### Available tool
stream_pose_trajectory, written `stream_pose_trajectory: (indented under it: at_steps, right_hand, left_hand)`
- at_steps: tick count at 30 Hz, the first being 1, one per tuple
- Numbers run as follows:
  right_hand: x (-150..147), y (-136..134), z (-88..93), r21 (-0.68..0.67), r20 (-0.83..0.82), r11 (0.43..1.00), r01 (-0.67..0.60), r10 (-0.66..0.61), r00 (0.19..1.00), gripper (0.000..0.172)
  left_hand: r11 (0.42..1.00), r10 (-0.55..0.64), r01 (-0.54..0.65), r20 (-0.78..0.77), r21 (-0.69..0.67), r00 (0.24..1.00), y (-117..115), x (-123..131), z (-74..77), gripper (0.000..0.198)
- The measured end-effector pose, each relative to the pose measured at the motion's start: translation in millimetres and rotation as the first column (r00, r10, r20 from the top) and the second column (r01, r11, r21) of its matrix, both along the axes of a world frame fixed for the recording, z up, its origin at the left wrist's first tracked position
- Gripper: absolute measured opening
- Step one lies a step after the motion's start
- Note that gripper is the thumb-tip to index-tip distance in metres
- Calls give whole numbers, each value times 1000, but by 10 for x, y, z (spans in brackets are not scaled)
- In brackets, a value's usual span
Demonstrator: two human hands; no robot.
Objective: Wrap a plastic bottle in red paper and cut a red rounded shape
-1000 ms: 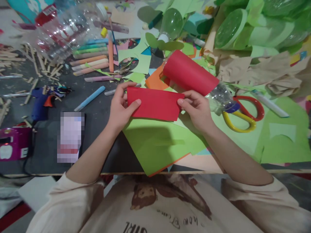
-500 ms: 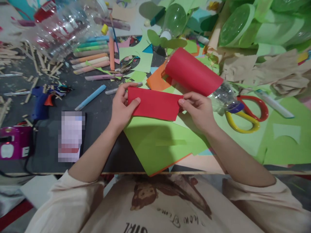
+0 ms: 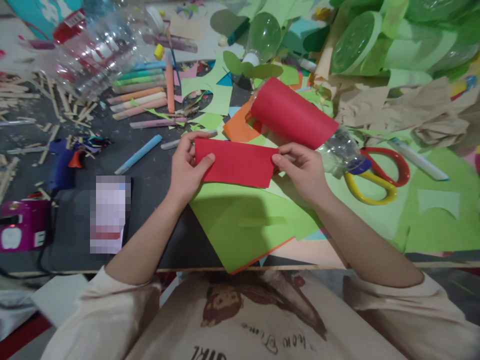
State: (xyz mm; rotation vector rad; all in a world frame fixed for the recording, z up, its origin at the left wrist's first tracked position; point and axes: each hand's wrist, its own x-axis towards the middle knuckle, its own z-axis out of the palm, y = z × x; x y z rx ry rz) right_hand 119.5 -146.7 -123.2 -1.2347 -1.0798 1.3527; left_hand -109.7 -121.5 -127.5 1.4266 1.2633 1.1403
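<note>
A rectangular piece of red paper [image 3: 236, 164] is stretched between my two hands, above the green paper sheets [image 3: 255, 210]. My left hand [image 3: 190, 162] pinches its left end, thumb on the near face and fingers behind. At the right end, my right hand [image 3: 298, 167] grips the edge between thumb and fingers. Just beyond lies a clear plastic bottle [image 3: 345, 150] on its side, wrapped in a red paper sleeve [image 3: 294, 112], its blue cap toward the right. Scissors with red and yellow handles [image 3: 371, 192] rest beside the cap.
To the left are a blue glue gun [image 3: 62, 162], a phone [image 3: 110, 215] and a purple box [image 3: 24, 225]. Several markers [image 3: 140, 95], wooden sticks [image 3: 71, 100] and clear bottles [image 3: 105, 50] lie farther back. Green-covered bottles [image 3: 405, 47] and crumpled brown paper [image 3: 405, 115] fill the back right.
Both hands keep the same hold on the red paper. The view has shifted slightly, and the things on the table appear a little displaced; nothing was let go.
</note>
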Motion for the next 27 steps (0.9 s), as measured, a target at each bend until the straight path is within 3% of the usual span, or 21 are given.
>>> stream_pose_trajectory:
  at_steps: [27]
  right_hand:
    - [-3,-1,30,-8,33,1000,8,-8,999,18]
  left_hand:
    - [999,-36,37,10,-31,999,7,-6,-6,34]
